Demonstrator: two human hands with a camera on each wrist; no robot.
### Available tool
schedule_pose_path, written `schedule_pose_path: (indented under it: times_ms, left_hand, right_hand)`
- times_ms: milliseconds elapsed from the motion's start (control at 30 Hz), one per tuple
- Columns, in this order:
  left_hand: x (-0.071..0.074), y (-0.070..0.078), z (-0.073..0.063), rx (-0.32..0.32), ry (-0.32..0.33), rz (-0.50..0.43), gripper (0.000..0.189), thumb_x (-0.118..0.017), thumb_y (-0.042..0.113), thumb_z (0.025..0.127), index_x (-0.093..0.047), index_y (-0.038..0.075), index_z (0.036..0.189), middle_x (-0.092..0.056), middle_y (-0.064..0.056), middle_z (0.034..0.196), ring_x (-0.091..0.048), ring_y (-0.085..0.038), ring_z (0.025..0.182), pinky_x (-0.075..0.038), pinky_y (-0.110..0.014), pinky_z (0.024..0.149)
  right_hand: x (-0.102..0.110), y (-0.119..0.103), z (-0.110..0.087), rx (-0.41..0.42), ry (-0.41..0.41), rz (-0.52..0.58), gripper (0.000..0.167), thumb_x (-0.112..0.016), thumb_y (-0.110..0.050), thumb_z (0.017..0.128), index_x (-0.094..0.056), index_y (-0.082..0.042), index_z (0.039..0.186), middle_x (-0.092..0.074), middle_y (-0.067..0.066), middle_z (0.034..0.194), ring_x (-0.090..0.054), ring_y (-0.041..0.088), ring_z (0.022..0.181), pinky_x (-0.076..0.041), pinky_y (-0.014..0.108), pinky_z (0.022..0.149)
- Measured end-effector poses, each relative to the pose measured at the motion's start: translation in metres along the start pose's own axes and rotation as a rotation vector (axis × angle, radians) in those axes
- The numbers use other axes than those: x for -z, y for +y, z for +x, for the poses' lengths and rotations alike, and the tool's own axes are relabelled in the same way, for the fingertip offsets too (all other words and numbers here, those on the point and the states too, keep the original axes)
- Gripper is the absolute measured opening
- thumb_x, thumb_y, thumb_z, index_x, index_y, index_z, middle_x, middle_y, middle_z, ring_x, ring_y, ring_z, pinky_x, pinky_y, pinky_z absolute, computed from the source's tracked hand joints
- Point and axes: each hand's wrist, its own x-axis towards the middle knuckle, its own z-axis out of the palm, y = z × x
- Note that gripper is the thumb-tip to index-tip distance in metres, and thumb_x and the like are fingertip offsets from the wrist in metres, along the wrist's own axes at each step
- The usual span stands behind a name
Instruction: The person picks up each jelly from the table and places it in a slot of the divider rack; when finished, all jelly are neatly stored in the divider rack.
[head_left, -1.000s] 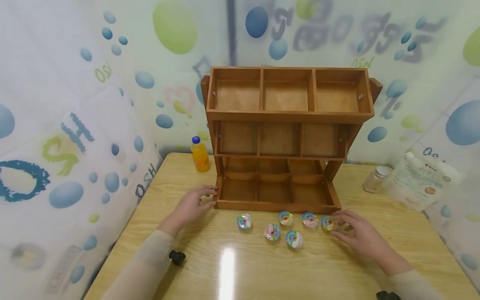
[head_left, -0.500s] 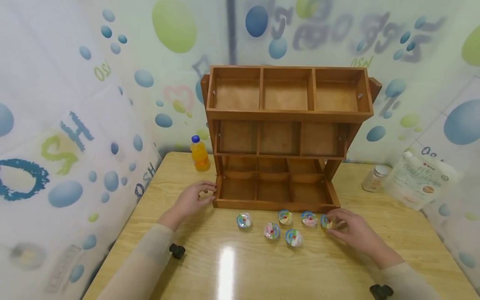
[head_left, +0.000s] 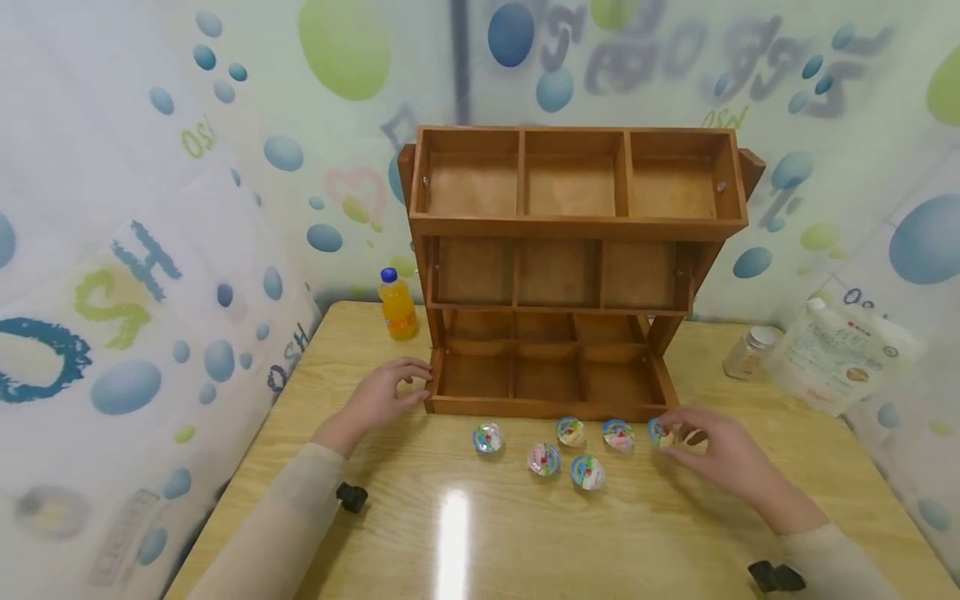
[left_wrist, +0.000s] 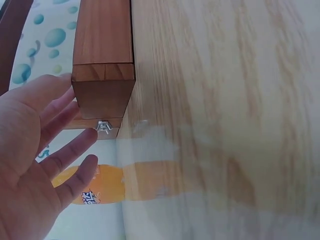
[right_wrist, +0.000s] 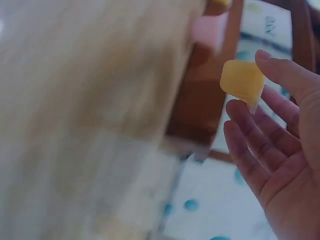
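Note:
My right hand (head_left: pixel 726 454) pinches a yellow jelly cup (right_wrist: pixel 241 81) between thumb and fingers. In the right wrist view the cup is held up off the table. On the table, before a brown wooden rack (head_left: pixel 551 408), lie several more small jelly cups with blue-edged lids: a pink cup (head_left: pixel 618 436), a yellow cup (head_left: pixel 571 432), another pink cup (head_left: pixel 543 459), a white cup (head_left: pixel 587 472) and one more white cup (head_left: pixel 488 438) farther left. My left hand (head_left: pixel 381 396) rests at the rack's lower left corner, its fingers loosely extended along the wood (left_wrist: pixel 102 95).
The rack has three tiers of divided compartments. An orange juice bottle (head_left: pixel 398 307) stands at its left. A lidded jar (head_left: pixel 751 353) and a white pouch (head_left: pixel 840 358) are at the right. Patterned sheets hang behind the table (head_left: pixel 525 542) and at its sides.
My right hand has closed its fingers on the rightmost yellow jelly cup and lifted it slightly. My left hand stays at the rack's corner. The other cups have not moved.

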Motion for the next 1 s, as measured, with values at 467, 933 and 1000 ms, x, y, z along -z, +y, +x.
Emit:
schedule_pose_path:
  times_ms: [467, 933, 1000]
  left_hand:
    - [-0.001, -0.004, 0.001, -0.016, 0.005, 0.030, 0.031, -0.074, 0.030, 0.098, -0.073, 0.015, 0.125, -0.064, -0.001, 0.140, -0.066, -0.023, 0.108, -0.058, -0.044, 0.092]
    - [0.001, -0.001, 0.004, -0.019, 0.002, 0.020, 0.031, -0.075, 0.029, 0.097, -0.074, 0.013, 0.124, -0.066, -0.004, 0.137, -0.067, -0.024, 0.110, -0.059, -0.044, 0.093]
    - [0.001, -0.001, 0.004, -0.019, -0.006, 0.019, 0.032, -0.074, 0.029, 0.097, -0.074, 0.012, 0.124, -0.066, -0.004, 0.137, -0.068, -0.025, 0.110, -0.059, -0.044, 0.093]
  right_hand:
    - [-0.037, -0.081, 0.092, 0.071, -0.166, 0.263, 0.034, -0.088, -0.024, 0.084, -0.075, -0.022, 0.115, -0.072, -0.009, 0.116, -0.068, 0.011, 0.097, -0.062, 0.036, 0.083]
    - [-0.111, -0.122, 0.183, -0.098, -0.284, 0.405, 0.031, -0.087, -0.029, 0.086, -0.075, -0.019, 0.112, -0.073, -0.004, 0.100, -0.068, 0.013, 0.091, -0.060, 0.030, 0.080]
    - [-0.118, -0.127, 0.193, -0.114, -0.282, 0.400, 0.031, -0.087, -0.029, 0.086, -0.075, -0.018, 0.113, -0.073, -0.003, 0.102, -0.067, 0.013, 0.091, -0.060, 0.030, 0.079]
